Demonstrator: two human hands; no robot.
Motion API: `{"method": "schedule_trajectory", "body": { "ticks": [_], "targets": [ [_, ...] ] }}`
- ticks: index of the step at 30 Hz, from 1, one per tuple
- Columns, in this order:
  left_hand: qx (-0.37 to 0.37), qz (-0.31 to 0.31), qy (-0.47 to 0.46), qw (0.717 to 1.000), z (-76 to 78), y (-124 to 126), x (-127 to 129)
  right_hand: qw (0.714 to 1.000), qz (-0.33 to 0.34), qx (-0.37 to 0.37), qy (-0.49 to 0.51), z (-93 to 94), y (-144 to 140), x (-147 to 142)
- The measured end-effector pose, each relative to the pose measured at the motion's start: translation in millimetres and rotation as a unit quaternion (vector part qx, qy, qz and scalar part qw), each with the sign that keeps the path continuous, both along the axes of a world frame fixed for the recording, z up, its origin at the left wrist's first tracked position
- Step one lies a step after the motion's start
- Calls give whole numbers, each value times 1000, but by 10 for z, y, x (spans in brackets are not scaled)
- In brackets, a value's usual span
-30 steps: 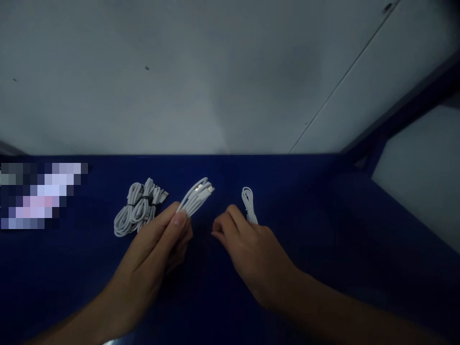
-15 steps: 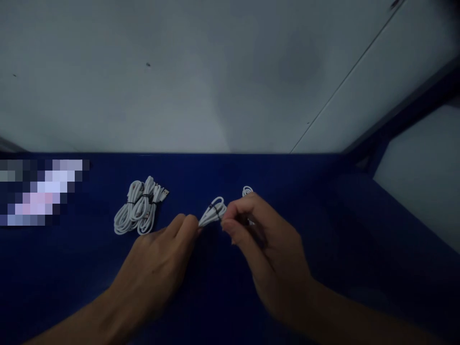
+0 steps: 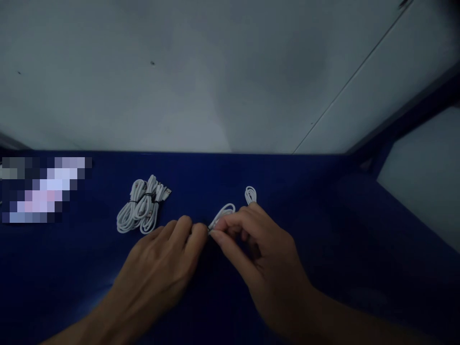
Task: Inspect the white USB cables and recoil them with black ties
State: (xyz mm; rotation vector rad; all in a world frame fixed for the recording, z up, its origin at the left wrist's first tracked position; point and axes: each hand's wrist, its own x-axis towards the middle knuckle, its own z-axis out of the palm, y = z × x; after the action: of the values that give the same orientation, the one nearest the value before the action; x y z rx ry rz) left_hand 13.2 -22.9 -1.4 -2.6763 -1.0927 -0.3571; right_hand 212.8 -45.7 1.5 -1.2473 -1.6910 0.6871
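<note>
We have both hands low over the dark blue table (image 3: 323, 249), meeting near its middle. Our left hand (image 3: 161, 268) has its grip narrow, thumb and forefinger pinched on one end of a coiled white cable (image 3: 223, 213). Our right hand (image 3: 258, 254) meets it fingertip to fingertip, its grip also narrow and closed on the same cable, just right of the left grip. The cable's loop sticks up and away from the two grips, toward the wall (image 3: 215, 72).

Just beyond the right grip, apart from the held cable, a second small white coil (image 3: 250, 194) lies on the table. Well to the left of the left grip lies a pile of bundled white cables (image 3: 142, 206), each tied round with a dark band, plugs pointing right. Farther left still sits a blurred patch (image 3: 43, 189) that we cannot make out.

The light is dim, so we cannot tell what sits exactly between the fingertips.
</note>
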Motion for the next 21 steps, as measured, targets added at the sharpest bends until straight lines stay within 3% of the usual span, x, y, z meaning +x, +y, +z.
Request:
{"method": "schedule_trajectory", "body": {
  "ticks": [4, 6, 10, 14, 18, 19, 21],
  "targets": [
    [-99, 27, -108, 989, -49, 26, -56, 999, -4, 32, -34, -30, 25, -3],
    [-197, 48, -183, 962, -36, 34, -57, 998, -7, 37, -49, -41, 39, -2],
    [-387, 94, -310, 864, 49, 22, -29, 998, -2, 25, -62, -60, 53, 13],
    [-463, 135, -410, 774, 47, -35, -77, 998, 7, 22, -55, -72, 59, 30],
    [-546, 289, -475, 627, -12, -92, -145, 998, 16, 14, -51, -73, 67, 32],
    [-558, 301, -484, 604, -15, -99, -149, 998, 18, 14, -50, -74, 67, 30],
    [-560, 303, -485, 600, -4, -98, -135, 998, 23, 18, -47, -78, 63, 25]
  ]
}}
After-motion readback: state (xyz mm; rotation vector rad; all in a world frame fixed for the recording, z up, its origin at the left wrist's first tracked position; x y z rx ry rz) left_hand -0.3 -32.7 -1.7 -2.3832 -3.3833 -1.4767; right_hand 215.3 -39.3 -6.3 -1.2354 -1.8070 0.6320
